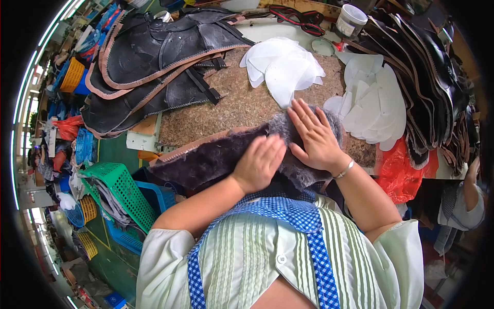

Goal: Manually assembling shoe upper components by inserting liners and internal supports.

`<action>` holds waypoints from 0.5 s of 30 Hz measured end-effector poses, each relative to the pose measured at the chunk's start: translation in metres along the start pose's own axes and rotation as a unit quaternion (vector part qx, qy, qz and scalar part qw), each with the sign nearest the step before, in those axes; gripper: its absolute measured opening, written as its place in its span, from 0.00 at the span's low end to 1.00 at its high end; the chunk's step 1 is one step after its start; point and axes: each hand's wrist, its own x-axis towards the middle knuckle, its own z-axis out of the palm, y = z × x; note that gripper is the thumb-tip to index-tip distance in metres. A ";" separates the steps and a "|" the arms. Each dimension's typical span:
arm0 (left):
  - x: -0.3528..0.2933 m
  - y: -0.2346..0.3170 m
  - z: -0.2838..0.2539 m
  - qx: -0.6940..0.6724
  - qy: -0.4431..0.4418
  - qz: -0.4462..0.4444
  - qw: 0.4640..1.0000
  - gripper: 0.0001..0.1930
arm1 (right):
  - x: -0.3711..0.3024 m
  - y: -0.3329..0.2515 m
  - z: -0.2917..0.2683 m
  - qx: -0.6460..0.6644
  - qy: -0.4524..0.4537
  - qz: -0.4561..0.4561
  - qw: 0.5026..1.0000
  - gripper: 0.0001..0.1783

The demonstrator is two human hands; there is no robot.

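A dark fur-lined boot piece [206,158] with a tan edge lies across the near side of the worktable, its grey fuzzy end to the right. My right hand [315,138], with a silver bangle at the wrist, rests flat on the grey fur, fingers spread. Just to its left, my left hand [261,160] lies over the dark fur, its fingers stretched out and slightly blurred. Neither hand grips anything that I can see. Beyond my right hand sits a pile of white curved sheets [284,67] on the brown mat [200,121].
Black leather pieces with stitched tan edges [154,56] are heaped at the far left, and more black pieces [427,77] stack at the right. A second white pile [378,100] lies right. A white tub [351,20], red bag [400,172] and green basket [121,193] surround the table.
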 end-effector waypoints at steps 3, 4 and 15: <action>-0.029 0.003 -0.010 0.047 -0.108 0.006 0.993 0.34 | -0.007 -0.008 0.008 -0.019 0.053 0.049 0.997 0.46; -0.034 -0.001 -0.016 0.010 -0.124 -0.019 0.992 0.35 | -0.017 -0.013 0.005 0.007 0.042 0.035 0.998 0.48; -0.011 0.003 -0.048 0.096 -0.095 -0.087 0.987 0.25 | -0.076 -0.031 -0.021 0.024 0.023 -0.003 0.999 0.38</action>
